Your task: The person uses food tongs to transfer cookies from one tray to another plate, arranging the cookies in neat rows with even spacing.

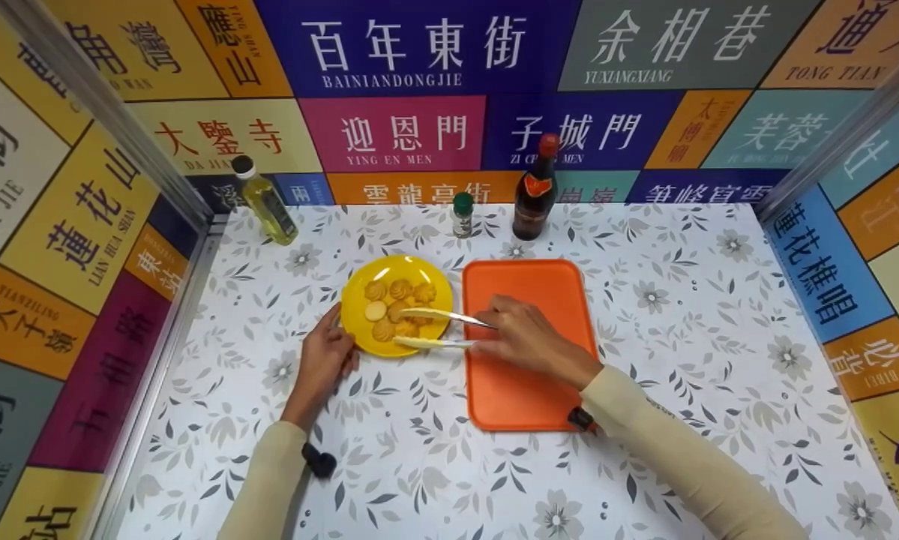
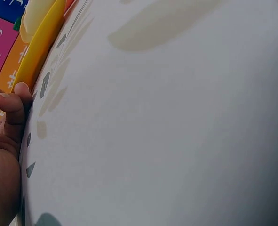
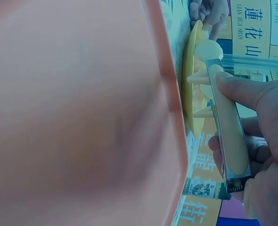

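A round yellow plate (image 1: 355, 322) holds several piped, swirled cookies (image 1: 401, 290) and one smooth, pale round cookie (image 1: 375, 311). At its lower left rim my left hand (image 1: 325, 352) holds the edge, fingers bent in the left wrist view. My right hand (image 1: 528, 337) grips metal tongs (image 3: 230, 122) with cream-coloured tips, the thumb along one arm. Those tongs are spread, their tips over the plate's lower right part; the upper tip is close to a cookie. Whether a tip touches a cookie I cannot tell. An orange tray (image 1: 524, 405) lies beneath the right hand.
Along the back wall stand an oil bottle (image 1: 268, 202), a small green-capped jar (image 1: 462, 215) and a dark red-capped bottle (image 1: 535, 191). Printed sign panels (image 1: 393, 135) enclose the floral-patterned table (image 1: 419, 465) at the back and sides.
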A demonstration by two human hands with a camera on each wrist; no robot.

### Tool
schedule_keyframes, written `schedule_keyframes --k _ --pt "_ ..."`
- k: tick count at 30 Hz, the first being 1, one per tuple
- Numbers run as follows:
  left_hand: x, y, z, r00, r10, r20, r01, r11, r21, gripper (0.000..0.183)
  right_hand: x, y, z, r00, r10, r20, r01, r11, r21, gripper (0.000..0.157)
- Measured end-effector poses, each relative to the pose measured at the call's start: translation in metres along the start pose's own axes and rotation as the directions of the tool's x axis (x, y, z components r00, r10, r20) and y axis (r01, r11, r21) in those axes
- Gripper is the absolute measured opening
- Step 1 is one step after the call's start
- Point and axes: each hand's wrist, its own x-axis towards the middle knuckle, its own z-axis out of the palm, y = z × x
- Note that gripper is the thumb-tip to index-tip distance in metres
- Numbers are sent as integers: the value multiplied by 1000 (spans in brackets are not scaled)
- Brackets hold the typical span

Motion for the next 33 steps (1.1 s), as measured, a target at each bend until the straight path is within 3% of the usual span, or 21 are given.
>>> schedule_keyframes --k 5,14,20,33 --pt "1 0 0 1000 -9 -6 9 1000 -3 71 -5 2 -3 1000 0 -25 0 1000 -3 39" --pt "0 0 1 1000 -26 -11 26 1000 -1 73 -9 3 -7 997 77 16 -77 997 -2 41" --pt "0 -1 1 1000 -6 -9 6 1000 0 72 -11 3 -7 998 62 10 -62 998 -9 40" --pt "1 -2 0 999 -31 -15 31 1000 8 72 -25 10 -13 993 32 -110 -33 999 -13 46"
